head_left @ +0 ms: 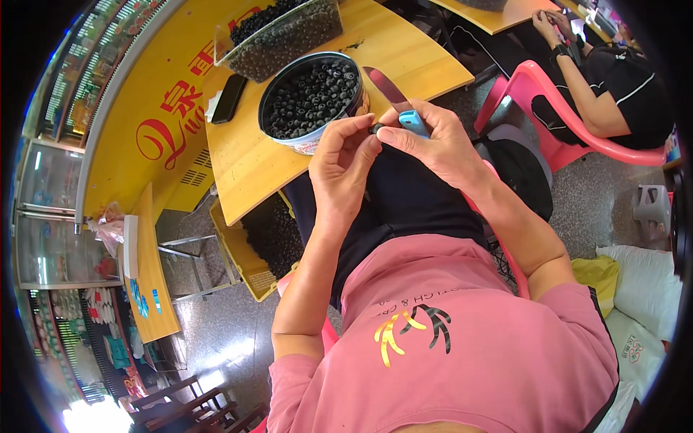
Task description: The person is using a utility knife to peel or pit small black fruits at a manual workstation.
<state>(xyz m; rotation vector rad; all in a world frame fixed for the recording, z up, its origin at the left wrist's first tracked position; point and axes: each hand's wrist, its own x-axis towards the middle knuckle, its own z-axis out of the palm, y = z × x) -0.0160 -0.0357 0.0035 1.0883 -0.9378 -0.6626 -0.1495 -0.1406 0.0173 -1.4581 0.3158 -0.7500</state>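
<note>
Just in front of the tub, my left hand is closed, its thumb and fingertips pinching a small, dark, round bead-like piece. My right hand grips a knife by its blue handle, the blade pointing up and to the left. The right thumb presses close against the dark piece, so part of it is hidden. A round tub with a pale outer wall stands on the wooden table, filled with many similar black pieces, some showing a hole.
Behind the tub is a clear plastic bin of dark pieces. A phone lies left of it. Below the table edge stands a yellow crate with dark contents. At right, another person sits by a pink chair; white sacks lie nearer.
</note>
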